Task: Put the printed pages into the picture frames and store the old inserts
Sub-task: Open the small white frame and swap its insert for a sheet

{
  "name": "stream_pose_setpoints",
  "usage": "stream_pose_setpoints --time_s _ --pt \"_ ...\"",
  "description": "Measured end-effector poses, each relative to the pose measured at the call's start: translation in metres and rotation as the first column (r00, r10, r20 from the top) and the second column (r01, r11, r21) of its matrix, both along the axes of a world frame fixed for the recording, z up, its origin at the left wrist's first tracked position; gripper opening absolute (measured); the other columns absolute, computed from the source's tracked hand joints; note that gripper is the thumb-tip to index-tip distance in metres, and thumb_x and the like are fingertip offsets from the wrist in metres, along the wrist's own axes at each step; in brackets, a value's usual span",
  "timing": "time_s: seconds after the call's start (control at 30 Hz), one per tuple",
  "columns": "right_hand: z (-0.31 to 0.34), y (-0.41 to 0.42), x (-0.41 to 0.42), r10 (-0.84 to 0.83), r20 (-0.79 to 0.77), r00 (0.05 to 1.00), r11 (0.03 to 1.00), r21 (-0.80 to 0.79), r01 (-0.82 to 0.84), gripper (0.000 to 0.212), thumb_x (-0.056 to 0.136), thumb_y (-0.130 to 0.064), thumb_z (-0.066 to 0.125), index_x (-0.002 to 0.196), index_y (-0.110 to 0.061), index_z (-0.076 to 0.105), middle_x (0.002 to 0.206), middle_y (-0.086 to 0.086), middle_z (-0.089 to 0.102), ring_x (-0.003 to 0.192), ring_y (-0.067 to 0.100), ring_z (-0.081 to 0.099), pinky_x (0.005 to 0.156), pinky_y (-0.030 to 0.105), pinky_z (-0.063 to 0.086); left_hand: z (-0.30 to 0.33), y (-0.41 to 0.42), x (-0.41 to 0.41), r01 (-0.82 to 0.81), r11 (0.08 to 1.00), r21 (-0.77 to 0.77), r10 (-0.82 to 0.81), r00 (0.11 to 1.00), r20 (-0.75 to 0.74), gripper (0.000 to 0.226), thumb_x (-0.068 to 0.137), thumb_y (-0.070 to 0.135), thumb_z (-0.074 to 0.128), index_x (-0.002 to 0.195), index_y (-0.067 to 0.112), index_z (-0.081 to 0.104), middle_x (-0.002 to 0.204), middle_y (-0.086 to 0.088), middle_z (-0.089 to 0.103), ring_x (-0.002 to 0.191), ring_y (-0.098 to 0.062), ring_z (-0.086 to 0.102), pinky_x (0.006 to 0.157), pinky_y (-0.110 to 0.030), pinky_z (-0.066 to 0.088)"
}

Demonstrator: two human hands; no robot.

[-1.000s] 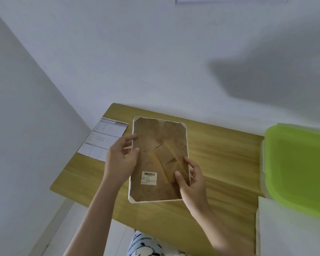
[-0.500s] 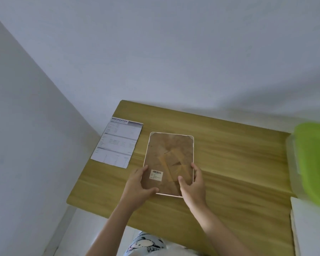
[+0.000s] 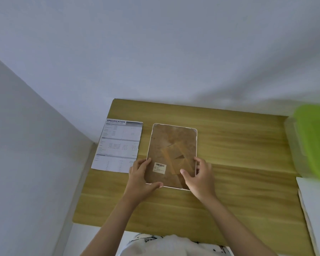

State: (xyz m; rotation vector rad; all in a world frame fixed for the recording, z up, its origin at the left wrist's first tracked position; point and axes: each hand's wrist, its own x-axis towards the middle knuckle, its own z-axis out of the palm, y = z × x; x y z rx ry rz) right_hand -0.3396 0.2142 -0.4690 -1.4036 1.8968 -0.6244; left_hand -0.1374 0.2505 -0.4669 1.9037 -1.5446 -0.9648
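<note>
Early in the task, I judge: the left hand (image 3: 141, 174) and right hand (image 3: 199, 175) grasp the near corners of the picture frame (image 3: 172, 156), face-down on the tabletop (image 3: 238, 145), back unopened. Beside it lies the printed page (image 3: 118, 145), not inserted.

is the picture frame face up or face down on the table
Face down: the picture frame shows its brown backing board, stand flap and barcode sticker.

A wooden table (image 3: 238, 145) stands in a white wall corner (image 3: 67, 115).
</note>
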Motion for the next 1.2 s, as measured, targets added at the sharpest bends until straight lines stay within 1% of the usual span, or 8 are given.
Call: stream_pose_setpoints --time_s 0.07,0.13,0.3,0.43,0.73,0.9,1.0,1.2 --pt "0.002 -0.017 -0.003 0.006 0.002 1.000 1.000 -0.003 -0.006 0.054 0.070 -0.036 0.076 0.118 -0.018 0.056 0.105 -0.003 0.044 0.100 0.019 0.056 0.091 0.040 0.049 -0.003 0.001 0.002 0.010 0.999 -0.045 -0.010 1.000 0.000 0.100 0.052 0.056 0.078 0.138 0.021 0.040 0.127 0.014 0.033 0.118 -0.007 0.031 0.100 -0.021 0.027" --pt "0.007 -0.041 -0.005 0.029 -0.024 0.999 1.000 -0.006 -0.029 0.052 0.074 -0.037 0.073 0.119 -0.020 0.056 0.109 0.001 0.047 0.109 0.020 0.051 0.094 0.038 0.047 -0.006 0.003 0.004 0.024 0.996 -0.085 -0.022 0.999 0.028 0.100 0.053 0.064 0.070 0.137 0.019 0.042 0.129 0.013 0.035 0.118 -0.008 0.035 0.099 -0.019 0.026" --pt "0.016 -0.100 -0.006 0.174 -0.183 0.968 0.983 0.085 -0.160 0.058 0.080 -0.043 0.066 0.129 -0.018 0.049 0.119 0.010 0.041 0.122 0.029 0.039 0.097 0.038 0.039 -0.014 0.009 0.003 0.076 0.985 -0.153 -0.048 0.982 0.182 0.100 0.058 0.071 0.066 0.138 0.016 0.041 0.133 0.006 0.040 0.118 -0.014 0.042 0.099 -0.026 0.035" --pt "0.019 -0.127 -0.007 0.235 -0.271 0.933 0.970 0.133 -0.206 0.062 0.076 -0.049 0.069 0.124 -0.013 0.053 0.124 0.012 0.041 0.123 0.031 0.039 0.099 0.038 0.038 -0.016 0.009 -0.001 0.086 0.987 -0.133 -0.044 0.956 0.289 0.105 0.057 0.077 0.062 0.139 0.017 0.038 0.135 0.005 0.041 0.115 -0.019 0.045 0.094 -0.033 0.045" --pt "0.030 -0.145 -0.011 0.279 -0.205 0.938 0.954 0.169 -0.247 0.067 0.057 -0.034 0.088 0.110 -0.005 0.058 0.116 0.010 0.049 0.106 0.024 0.052 0.088 0.030 0.042 -0.019 0.008 0.000 0.085 0.985 -0.147 -0.035 0.948 0.315 0.105 0.056 0.078 0.061 0.138 0.015 0.040 0.132 0.003 0.046 0.114 -0.019 0.047 0.092 -0.034 0.047" --pt "0.035 -0.149 -0.012 0.268 -0.148 0.952 0.949 0.209 -0.235 0.069 0.055 -0.026 0.091 0.112 -0.002 0.058 0.112 0.011 0.059 0.104 0.026 0.057 0.085 0.032 0.046 -0.021 0.008 0.001 0.078 0.986 -0.151 -0.028 0.951 0.307 0.105 0.056 0.079 0.061 0.138 0.016 0.040 0.130 0.003 0.047 0.112 -0.018 0.046 0.091 -0.034 0.047" --pt "0.036 -0.151 -0.014 0.263 -0.105 0.959 0.945 0.230 -0.234 0.062 0.055 -0.024 0.090 0.103 0.003 0.062 0.105 0.016 0.064 0.098 0.031 0.061 0.083 0.039 0.050 -0.021 0.008 0.001 0.069 0.984 -0.166 -0.017 0.955 0.296 0.105 0.055 0.078 0.061 0.137 0.015 0.041 0.129 0.002 0.048 0.112 -0.020 0.048 0.092 -0.035 0.047" --pt "0.039 -0.153 -0.018 0.268 -0.028 0.963 0.940 0.225 -0.255 0.060 0.055 -0.024 0.090 0.102 -0.009 0.055 0.101 0.006 0.062 0.094 0.024 0.060 0.083 0.038 0.051 -0.020 0.009 -0.001 0.040 0.988 -0.146 0.003 0.958 0.287 0.109 0.054 0.081 0.059 0.139 0.016 0.036 0.128 0.001 0.048 0.111 -0.021 0.047 0.092 -0.037 0.047"
